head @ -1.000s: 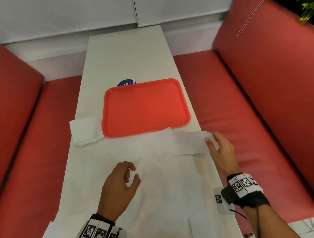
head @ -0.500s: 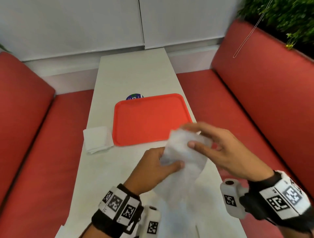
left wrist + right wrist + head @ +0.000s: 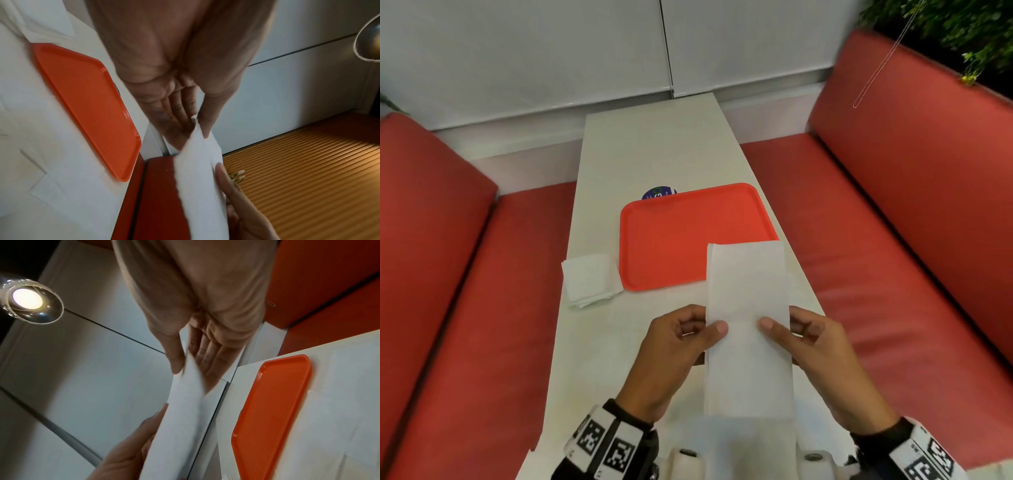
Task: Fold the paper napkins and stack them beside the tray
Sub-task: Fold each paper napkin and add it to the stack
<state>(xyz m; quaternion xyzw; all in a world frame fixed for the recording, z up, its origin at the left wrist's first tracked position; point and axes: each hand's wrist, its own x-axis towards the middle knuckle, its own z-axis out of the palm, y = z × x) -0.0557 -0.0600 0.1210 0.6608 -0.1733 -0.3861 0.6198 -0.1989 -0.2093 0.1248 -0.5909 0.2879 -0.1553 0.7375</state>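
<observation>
Head view: left hand (image 3: 674, 356) and right hand (image 3: 822, 356) each pinch a side edge of the long white paper napkin strip (image 3: 748, 329), held above the white worktop (image 3: 647, 150). Bring ends together squarely, then add it to the folded white napkin stack (image 3: 589, 279) beside the orange plastic tray (image 3: 671, 240).

Napkin (image 3: 748, 329): plain white, no print. Folded napkin stack (image 3: 589, 280): white. Tray (image 3: 671, 240): orange-red, uniform. Table (image 3: 654, 150): off-white. Bench seats (image 3: 914, 212): red. Wall panels (image 3: 551, 51): pale grey-white. Wrist bands (image 3: 604, 445): white with black square-code markers. Round sticker (image 3: 659, 193): dark blue. Foliage (image 3: 962, 31): green.
</observation>
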